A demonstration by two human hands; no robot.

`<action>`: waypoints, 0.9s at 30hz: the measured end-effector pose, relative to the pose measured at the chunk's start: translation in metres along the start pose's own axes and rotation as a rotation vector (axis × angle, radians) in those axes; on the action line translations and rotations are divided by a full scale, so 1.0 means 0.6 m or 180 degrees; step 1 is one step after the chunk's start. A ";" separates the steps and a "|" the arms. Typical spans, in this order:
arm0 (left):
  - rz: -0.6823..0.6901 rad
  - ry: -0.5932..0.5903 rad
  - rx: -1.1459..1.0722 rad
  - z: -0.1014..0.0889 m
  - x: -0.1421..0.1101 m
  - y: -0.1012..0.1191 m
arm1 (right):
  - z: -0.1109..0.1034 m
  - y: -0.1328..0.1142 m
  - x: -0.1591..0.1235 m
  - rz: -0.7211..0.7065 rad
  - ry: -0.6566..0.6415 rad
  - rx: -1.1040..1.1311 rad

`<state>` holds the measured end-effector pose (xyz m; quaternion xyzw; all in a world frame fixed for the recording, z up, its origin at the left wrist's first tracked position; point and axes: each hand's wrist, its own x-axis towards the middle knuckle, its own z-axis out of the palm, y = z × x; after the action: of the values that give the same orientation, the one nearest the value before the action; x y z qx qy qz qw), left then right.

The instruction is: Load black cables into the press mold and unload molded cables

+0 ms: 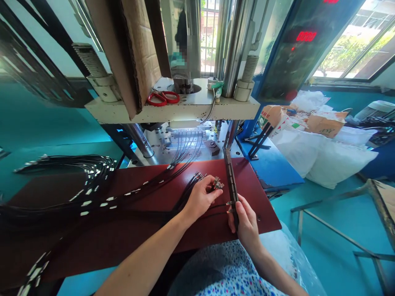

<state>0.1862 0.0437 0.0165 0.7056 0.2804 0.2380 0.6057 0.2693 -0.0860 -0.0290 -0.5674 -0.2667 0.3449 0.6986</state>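
Observation:
My left hand [201, 198] is closed round the ends of several black cables, with small metal connectors [217, 183] showing past the fingertips. Close by on the right, my right hand [245, 218] grips the near end of a long dark slotted bar [231, 172]. Two cable ends with metal tips [228, 207] sit at the bar's left side, beside the right fingers. More black cable ends [194, 179] lie just behind my left hand on the dark red board [253, 185]. The bar's far end rests near the machine's edge.
Ahead stands a press with a cream plate [185, 110], red-handled scissors [163, 98] on it. Beneath, several cables run into a metal mould [185, 139]. Bundled black cables [92, 164] with white tags cover the board's left. White sacks [324, 152] and a metal frame [336, 230] stand right.

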 end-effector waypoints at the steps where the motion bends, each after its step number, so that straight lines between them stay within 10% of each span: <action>1: -0.0019 0.0023 0.0085 0.001 0.000 -0.001 | 0.000 -0.001 0.000 -0.0001 0.0007 -0.0018; 7: 0.0187 -0.0053 0.0610 0.001 -0.003 0.003 | -0.002 0.000 -0.001 -0.0003 -0.0043 -0.0032; 13: -0.0923 -0.0981 -0.0439 0.000 0.004 0.017 | -0.004 -0.001 -0.002 -0.0023 -0.0172 -0.0118; 27: -0.0744 -0.0616 -0.0323 0.001 0.001 0.016 | 0.012 -0.012 0.003 -0.0062 -0.0205 -0.0685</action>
<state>0.1881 0.0430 0.0260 0.6563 0.2885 0.1106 0.6884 0.2663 -0.0812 -0.0207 -0.6251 -0.3301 0.3255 0.6279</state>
